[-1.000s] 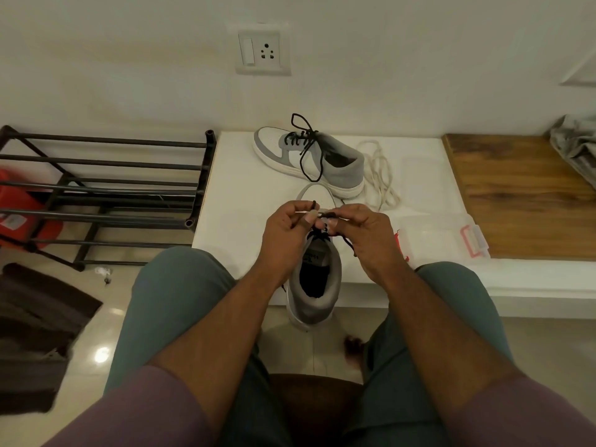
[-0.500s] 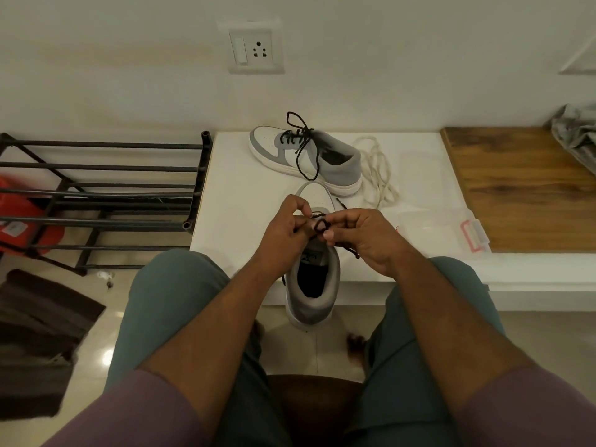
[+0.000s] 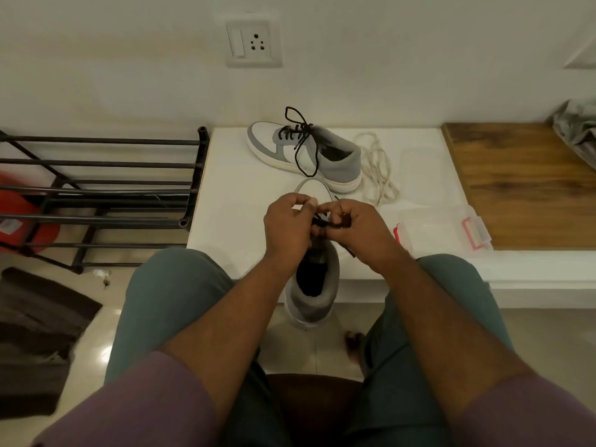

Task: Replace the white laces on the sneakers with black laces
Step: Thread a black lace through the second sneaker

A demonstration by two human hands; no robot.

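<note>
At frame centre, the left hand (image 3: 292, 225) and right hand (image 3: 358, 227) meet, each pinching the black lace (image 3: 324, 221) over the near sneaker (image 3: 314, 285), apparently tying it off, the last step. Above, the far sneaker (image 3: 304, 154) lies laced and bowed in black on the white bench (image 3: 232, 188), the removed white laces (image 3: 377, 172) just right. A clear clip-lid box (image 3: 442, 227) lies right and a metal shoe rack (image 3: 96, 191) left; neither obstructs.
</note>
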